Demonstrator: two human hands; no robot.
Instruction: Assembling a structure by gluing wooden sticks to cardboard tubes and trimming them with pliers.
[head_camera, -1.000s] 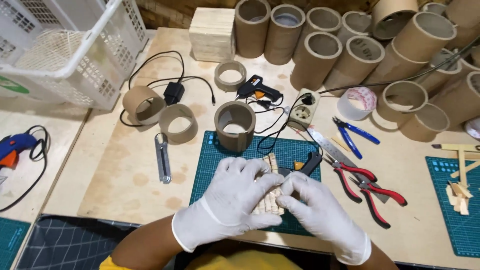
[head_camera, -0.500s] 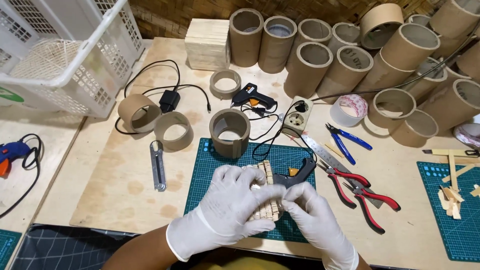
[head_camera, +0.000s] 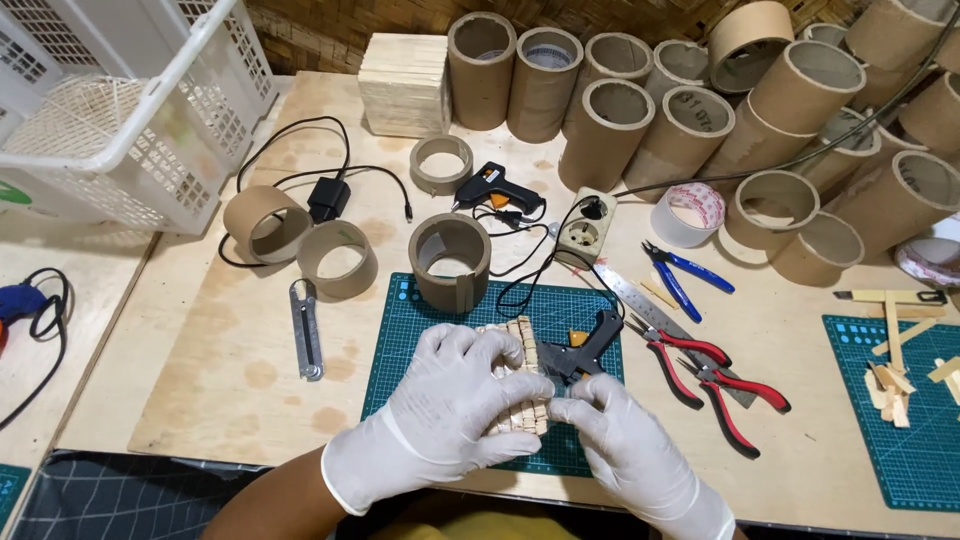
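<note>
On the green cutting mat (head_camera: 420, 330) near the front edge of the plywood table (head_camera: 200, 360), a person in white gloves works on a small piece made of wooden sticks (head_camera: 520, 372) set side by side. Far to the left of the mat stands a white plastic basket (head_camera: 130, 110), and closer in, just left of the mat, lie two short cardboard rings (head_camera: 300, 240) and a metal tool (head_camera: 306, 330). The left hand (head_camera: 450, 415) rests on the mat with its fingers curled over the stick piece, grasping its left side. The right hand (head_camera: 625, 445) sits just to the right of it, thumb and fingers pinched on the piece's lower right edge. At the mat's back edge stands a cardboard ring with a slit (head_camera: 450, 262). A black glue gun (head_camera: 585, 345) lies on the mat's right part, touching the stick piece. Right of the mat lie a metal ruler (head_camera: 650, 305), red-handled pliers (head_camera: 715, 380) and blue-handled pliers (head_camera: 685, 280). Behind the mat, many tall cardboard tubes (head_camera: 620, 120) crowd the back of the table.
</note>
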